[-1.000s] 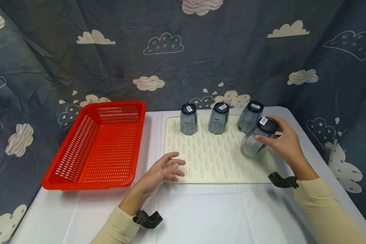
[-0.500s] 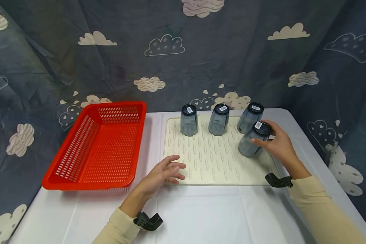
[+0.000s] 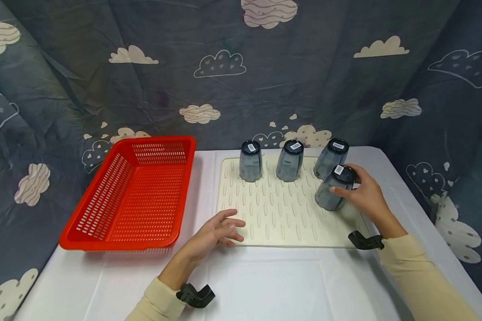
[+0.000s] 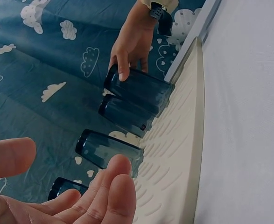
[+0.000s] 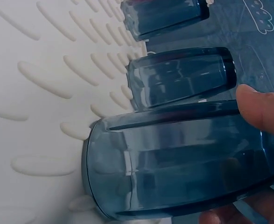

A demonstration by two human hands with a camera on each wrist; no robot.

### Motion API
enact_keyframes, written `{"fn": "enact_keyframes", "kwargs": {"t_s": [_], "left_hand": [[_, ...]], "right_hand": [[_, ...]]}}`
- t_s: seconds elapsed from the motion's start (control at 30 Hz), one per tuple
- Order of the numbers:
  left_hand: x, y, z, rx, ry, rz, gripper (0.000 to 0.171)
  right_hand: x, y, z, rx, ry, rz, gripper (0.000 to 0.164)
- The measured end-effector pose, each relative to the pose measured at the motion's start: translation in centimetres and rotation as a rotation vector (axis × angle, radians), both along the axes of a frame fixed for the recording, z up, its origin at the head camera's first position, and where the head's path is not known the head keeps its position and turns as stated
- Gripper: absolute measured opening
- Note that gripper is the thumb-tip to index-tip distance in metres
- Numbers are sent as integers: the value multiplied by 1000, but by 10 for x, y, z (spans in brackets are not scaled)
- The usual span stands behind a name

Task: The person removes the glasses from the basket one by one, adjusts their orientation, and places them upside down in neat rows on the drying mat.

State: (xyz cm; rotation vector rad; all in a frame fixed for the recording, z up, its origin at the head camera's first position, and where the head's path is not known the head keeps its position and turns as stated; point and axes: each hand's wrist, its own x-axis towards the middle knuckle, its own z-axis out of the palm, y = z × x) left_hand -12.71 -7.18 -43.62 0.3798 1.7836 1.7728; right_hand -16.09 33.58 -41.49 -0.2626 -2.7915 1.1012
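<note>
My right hand [image 3: 365, 196] grips a blue-tinted drinking glass [image 3: 330, 194] near its base, thumb on one side and fingers on the other. The glass is upside down, its rim at the ridged cream drying mat [image 3: 273, 223]; the right wrist view shows the same glass [image 5: 183, 158] close up. Behind it, three more upturned glasses stand in a row: a left glass [image 3: 251, 162], a middle glass [image 3: 290, 162] and a right glass [image 3: 331, 154]. My left hand [image 3: 217, 232] hovers by the mat's front left corner, fingers spread and holding nothing.
A red perforated plastic basket [image 3: 184, 191] stands to the left of the mat. White cloth [image 3: 265, 281] covers the table. A dark curtain [image 3: 297, 89] with cloud prints hangs behind and at both sides.
My right hand has brought its glass slightly left and down onto the front right of the mat, and the glass is less tilted. My left hand has barely moved.
</note>
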Motion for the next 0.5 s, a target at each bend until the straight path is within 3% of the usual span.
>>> {"fn": "enact_keyframes", "kwargs": {"t_s": [0.5], "left_hand": [[2,6,-3,13,-30,-10,60]], "right_hand": [[0,0,-3,-3,-4,48,91]]}}
